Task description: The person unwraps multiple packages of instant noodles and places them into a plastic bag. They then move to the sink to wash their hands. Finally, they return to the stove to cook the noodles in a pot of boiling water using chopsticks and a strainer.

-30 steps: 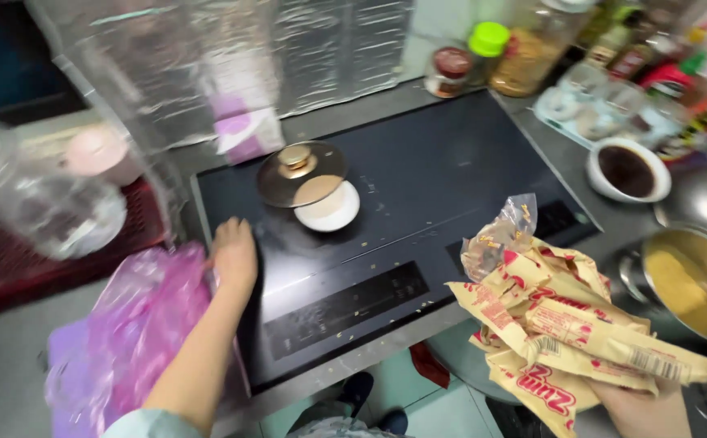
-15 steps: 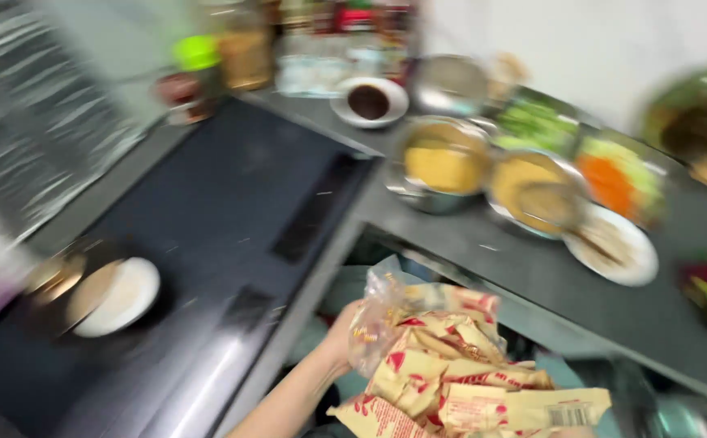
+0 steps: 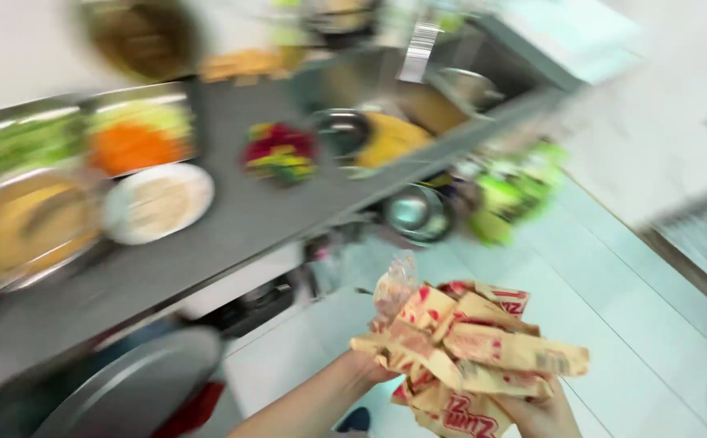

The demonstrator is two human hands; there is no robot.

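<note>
I hold a bunch of tan and red snack packets (image 3: 471, 353) low in the head view, over the pale tiled floor. My left hand (image 3: 372, 373) comes up from the bottom centre and grips the bunch at its left side, mostly hidden behind the packets. My right hand (image 3: 542, 415) holds it from below at the bottom edge. A crumpled clear wrapper (image 3: 394, 288) sticks up from the top left of the bunch. The whole view is motion-blurred.
A grey counter (image 3: 248, 219) runs across the left and top, with a white plate of pale food (image 3: 157, 203), a tray of orange shreds (image 3: 130, 146), a pan of yellow food (image 3: 25, 231), a red and green bowl (image 3: 279, 152) and a sink (image 3: 386, 81). A grey round lid (image 3: 139, 389) is at lower left.
The view has swung right, from the black cooktop along the counter toward the sink and floor. My left hand left the cooktop and now grips the packets with my right.
</note>
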